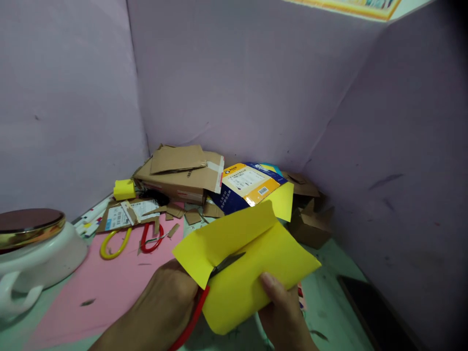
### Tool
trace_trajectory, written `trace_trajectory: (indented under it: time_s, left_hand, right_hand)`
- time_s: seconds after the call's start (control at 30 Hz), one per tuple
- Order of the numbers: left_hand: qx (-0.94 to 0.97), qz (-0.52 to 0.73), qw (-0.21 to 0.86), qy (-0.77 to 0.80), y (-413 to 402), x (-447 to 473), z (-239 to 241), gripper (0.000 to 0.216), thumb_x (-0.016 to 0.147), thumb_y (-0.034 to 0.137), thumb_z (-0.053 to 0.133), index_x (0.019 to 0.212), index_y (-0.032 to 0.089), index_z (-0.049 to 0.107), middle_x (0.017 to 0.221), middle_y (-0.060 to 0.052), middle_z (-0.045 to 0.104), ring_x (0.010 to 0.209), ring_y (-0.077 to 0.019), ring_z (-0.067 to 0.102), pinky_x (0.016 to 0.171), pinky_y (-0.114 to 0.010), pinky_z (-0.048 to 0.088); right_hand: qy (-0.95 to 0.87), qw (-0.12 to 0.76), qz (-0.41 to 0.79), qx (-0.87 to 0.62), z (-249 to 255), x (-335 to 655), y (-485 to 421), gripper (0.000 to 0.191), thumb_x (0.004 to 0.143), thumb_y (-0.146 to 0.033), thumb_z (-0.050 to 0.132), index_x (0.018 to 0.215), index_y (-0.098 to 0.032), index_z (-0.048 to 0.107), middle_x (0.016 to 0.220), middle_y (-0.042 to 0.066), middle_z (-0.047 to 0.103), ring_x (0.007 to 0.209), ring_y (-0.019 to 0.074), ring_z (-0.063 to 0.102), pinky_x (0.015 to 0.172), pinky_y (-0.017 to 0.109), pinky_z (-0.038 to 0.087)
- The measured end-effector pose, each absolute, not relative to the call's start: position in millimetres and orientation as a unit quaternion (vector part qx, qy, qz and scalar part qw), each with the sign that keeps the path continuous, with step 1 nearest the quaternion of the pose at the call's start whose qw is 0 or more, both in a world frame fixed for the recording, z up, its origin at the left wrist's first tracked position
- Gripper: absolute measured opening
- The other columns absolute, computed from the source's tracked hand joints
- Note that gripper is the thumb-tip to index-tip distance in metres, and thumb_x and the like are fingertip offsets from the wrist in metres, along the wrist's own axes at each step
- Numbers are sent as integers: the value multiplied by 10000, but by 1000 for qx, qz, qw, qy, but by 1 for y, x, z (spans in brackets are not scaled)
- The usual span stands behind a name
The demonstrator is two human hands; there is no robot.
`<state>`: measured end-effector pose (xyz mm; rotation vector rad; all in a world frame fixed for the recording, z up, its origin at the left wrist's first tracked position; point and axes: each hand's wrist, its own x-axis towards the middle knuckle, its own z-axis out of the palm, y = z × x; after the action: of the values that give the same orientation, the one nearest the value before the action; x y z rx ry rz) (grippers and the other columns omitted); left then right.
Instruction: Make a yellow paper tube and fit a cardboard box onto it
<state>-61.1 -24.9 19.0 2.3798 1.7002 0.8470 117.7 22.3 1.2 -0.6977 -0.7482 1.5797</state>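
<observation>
My left hand [170,295] is closed around a pair of scissors with red handles [193,319]. Their dark blades [228,262] reach into a yellow sheet of paper [252,273], which is cut partway across. The cut-away strip [230,226] stands up behind the blades and still joins the sheet at its right. My right hand [281,307] grips the sheet's lower right edge, thumb on top and the other fingers mostly hidden underneath. The sheet is held above the table and bends downward at its near edge.
Pink paper [84,302] lies on the left of the table beside a white lidded pot [44,253]. Yellow [106,248] and red [144,243] loop handles stick out from cardboard scraps [175,210]. Cardboard [171,180] and a blue-yellow package [248,185] sit against the wall; a dark flat object [373,307] lies right.
</observation>
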Motion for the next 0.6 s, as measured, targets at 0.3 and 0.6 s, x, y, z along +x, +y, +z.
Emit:
trace_trajectory:
  time_s: [0.3, 0.6]
  left_hand:
    - [781, 217, 68, 582, -29, -64, 6, 197, 821, 161, 469, 787, 207, 658, 689, -46, 703, 644, -194, 680, 592, -264, 530]
    - [758, 304, 166, 552, -30, -58, 15, 332, 823, 148, 471, 1087, 255, 643, 972, -48, 734, 855, -200, 693, 738, -274, 561]
  right_hand:
    - [-362, 567, 671, -310, 0, 114, 19, 634, 574, -379, 809, 1145, -197, 601, 871, 100, 746, 834, 300, 691, 779, 438, 548]
    - [-356, 562, 690, -285, -3, 115, 21, 579, 609, -346, 780, 1143, -196, 612, 898, 102, 744, 886, 306, 682, 794, 437, 549]
